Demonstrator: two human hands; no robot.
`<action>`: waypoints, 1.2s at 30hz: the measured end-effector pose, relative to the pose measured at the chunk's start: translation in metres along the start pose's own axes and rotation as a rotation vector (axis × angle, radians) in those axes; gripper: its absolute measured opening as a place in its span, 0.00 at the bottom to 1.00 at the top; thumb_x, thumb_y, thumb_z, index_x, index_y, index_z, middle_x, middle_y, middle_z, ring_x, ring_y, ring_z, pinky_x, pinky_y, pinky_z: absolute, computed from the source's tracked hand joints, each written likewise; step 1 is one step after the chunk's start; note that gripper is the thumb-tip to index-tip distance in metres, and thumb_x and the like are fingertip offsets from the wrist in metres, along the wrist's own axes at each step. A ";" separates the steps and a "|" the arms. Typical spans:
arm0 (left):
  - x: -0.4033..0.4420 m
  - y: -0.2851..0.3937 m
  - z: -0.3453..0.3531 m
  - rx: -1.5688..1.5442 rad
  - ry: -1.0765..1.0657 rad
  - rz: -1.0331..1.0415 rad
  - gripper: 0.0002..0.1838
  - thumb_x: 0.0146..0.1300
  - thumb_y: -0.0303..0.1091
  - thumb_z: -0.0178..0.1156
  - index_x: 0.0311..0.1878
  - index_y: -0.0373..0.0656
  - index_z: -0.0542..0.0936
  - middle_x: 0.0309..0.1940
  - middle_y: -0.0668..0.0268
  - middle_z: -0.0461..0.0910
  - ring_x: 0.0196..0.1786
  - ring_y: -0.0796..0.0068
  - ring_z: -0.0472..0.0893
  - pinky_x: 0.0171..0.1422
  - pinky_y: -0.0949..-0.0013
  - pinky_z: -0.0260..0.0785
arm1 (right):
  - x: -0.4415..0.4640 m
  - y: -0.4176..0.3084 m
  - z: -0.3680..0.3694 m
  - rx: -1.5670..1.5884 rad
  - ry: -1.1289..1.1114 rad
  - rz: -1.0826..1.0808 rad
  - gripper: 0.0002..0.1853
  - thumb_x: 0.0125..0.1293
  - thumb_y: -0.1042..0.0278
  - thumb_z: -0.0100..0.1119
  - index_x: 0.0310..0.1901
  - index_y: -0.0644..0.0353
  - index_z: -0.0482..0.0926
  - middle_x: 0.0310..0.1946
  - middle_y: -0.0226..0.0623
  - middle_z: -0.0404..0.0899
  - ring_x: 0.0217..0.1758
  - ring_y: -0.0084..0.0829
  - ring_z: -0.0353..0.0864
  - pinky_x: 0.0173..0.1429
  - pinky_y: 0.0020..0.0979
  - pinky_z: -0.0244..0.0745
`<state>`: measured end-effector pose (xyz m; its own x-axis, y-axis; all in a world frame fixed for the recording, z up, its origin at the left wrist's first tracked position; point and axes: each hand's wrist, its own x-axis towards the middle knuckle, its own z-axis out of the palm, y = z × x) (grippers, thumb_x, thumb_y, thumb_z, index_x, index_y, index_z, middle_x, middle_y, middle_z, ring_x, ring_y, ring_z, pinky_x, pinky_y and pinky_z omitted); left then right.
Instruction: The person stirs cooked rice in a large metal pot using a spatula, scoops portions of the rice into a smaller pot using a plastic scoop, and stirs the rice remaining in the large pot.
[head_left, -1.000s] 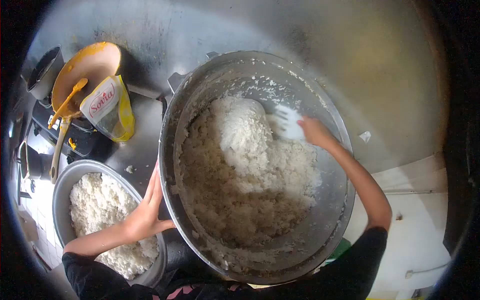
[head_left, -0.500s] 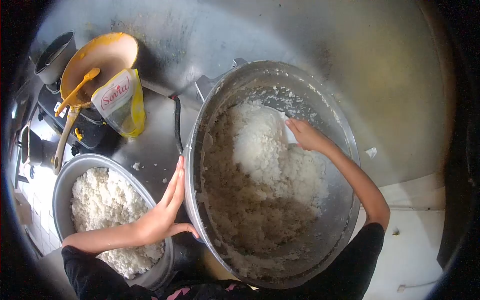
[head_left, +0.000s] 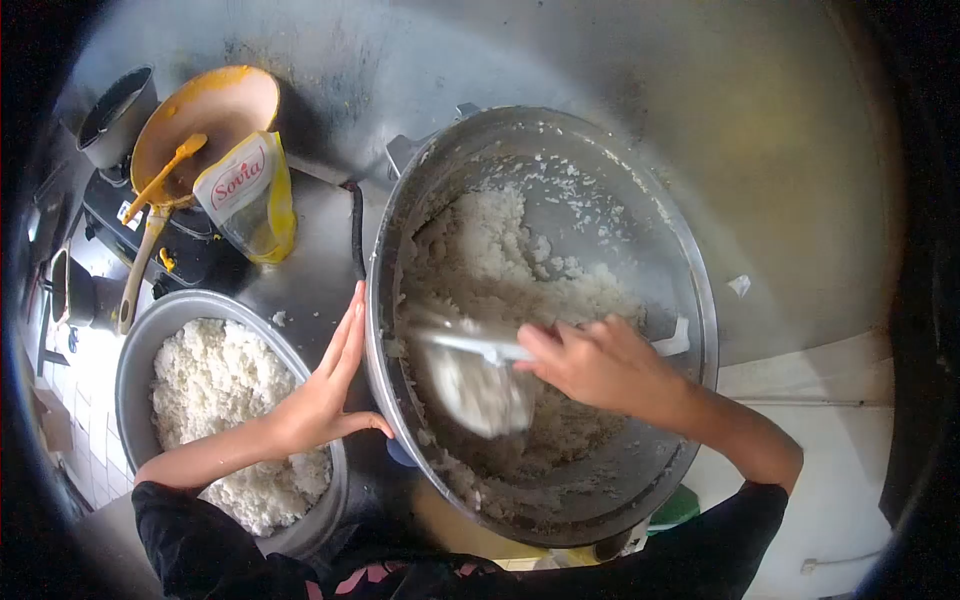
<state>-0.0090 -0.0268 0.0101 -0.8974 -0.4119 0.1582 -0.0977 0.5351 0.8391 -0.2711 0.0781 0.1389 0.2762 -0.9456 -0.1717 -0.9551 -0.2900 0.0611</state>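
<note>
While my left hand lies against the outer wall of the big metal pot, my right hand is closed around the handle of a white paddle inside it. From my right fist the blade reaches out toward nine o'clock and dips a little to eight, low over the pot's rice; the white end of the handle pokes out on the other side, near two o'clock. The blade is blurred, so I cannot tell how much rice it carries. The paler part of the heap sits from ten to eleven o'clock of my right hand, and loose grains cling to the bare metal around twelve.

My left hand grips nothing: its fingers are straight and close together, pointing to one o'clock, with the thumb spread toward three and touching the pot. Beneath that forearm, toward eight and nine o'clock from the hand, stands a grey tub with a mound of white rice in it. Farther off at eleven o'clock, a yellow-smeared pan holds an orange spatula, with a Sovia pouch just beside it.
</note>
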 end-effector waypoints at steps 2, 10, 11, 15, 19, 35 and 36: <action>0.000 0.001 -0.001 0.004 0.001 0.024 0.66 0.37 0.40 0.72 0.68 0.41 0.30 0.69 0.50 0.24 0.72 0.53 0.32 0.73 0.58 0.38 | -0.007 0.001 -0.006 -0.129 -0.045 -0.002 0.13 0.66 0.52 0.44 0.36 0.54 0.67 0.12 0.36 0.72 0.10 0.36 0.73 0.14 0.36 0.68; 0.001 0.000 0.001 0.012 0.032 0.079 0.66 0.37 0.39 0.72 0.68 0.40 0.29 0.68 0.49 0.23 0.71 0.52 0.32 0.73 0.58 0.38 | -0.009 0.143 0.041 -0.258 0.002 0.592 0.20 0.68 0.53 0.40 0.36 0.62 0.76 0.19 0.49 0.76 0.24 0.49 0.78 0.31 0.47 0.72; 0.001 -0.001 0.000 0.015 0.031 0.079 0.66 0.37 0.39 0.72 0.68 0.40 0.29 0.68 0.49 0.23 0.71 0.52 0.32 0.73 0.58 0.38 | -0.002 0.163 0.063 -0.279 0.011 0.588 0.21 0.68 0.54 0.40 0.35 0.64 0.76 0.20 0.50 0.76 0.25 0.49 0.78 0.31 0.47 0.73; 0.002 -0.002 0.001 0.003 -0.018 0.058 0.66 0.37 0.39 0.72 0.67 0.38 0.28 0.68 0.47 0.23 0.71 0.50 0.31 0.73 0.58 0.38 | 0.041 0.189 0.128 -0.203 0.090 0.507 0.21 0.68 0.53 0.40 0.32 0.63 0.76 0.20 0.55 0.75 0.27 0.55 0.76 0.32 0.49 0.71; 0.001 -0.002 0.000 0.007 -0.094 -0.006 0.66 0.37 0.39 0.72 0.67 0.37 0.28 0.67 0.45 0.22 0.71 0.49 0.31 0.73 0.58 0.38 | 0.055 0.181 0.140 -0.024 0.183 0.559 0.22 0.68 0.52 0.39 0.34 0.63 0.77 0.20 0.56 0.75 0.28 0.55 0.76 0.34 0.50 0.70; 0.002 -0.008 0.001 -0.039 -0.025 0.100 0.65 0.38 0.40 0.71 0.67 0.34 0.30 0.67 0.43 0.25 0.71 0.48 0.31 0.73 0.56 0.36 | 0.059 0.148 0.109 0.237 0.280 0.582 0.21 0.68 0.52 0.40 0.33 0.63 0.74 0.20 0.56 0.72 0.28 0.57 0.72 0.30 0.47 0.64; 0.002 -0.008 0.001 -0.034 -0.015 0.098 0.65 0.38 0.40 0.71 0.67 0.34 0.30 0.67 0.43 0.25 0.71 0.48 0.31 0.73 0.56 0.36 | 0.061 0.145 0.102 0.198 0.287 0.577 0.21 0.68 0.52 0.40 0.33 0.63 0.74 0.20 0.57 0.72 0.27 0.57 0.72 0.30 0.47 0.64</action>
<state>-0.0107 -0.0311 0.0035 -0.9081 -0.3479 0.2331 0.0052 0.5470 0.8371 -0.4036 -0.0065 0.0366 -0.2930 -0.9504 0.1045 -0.9522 0.2802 -0.1217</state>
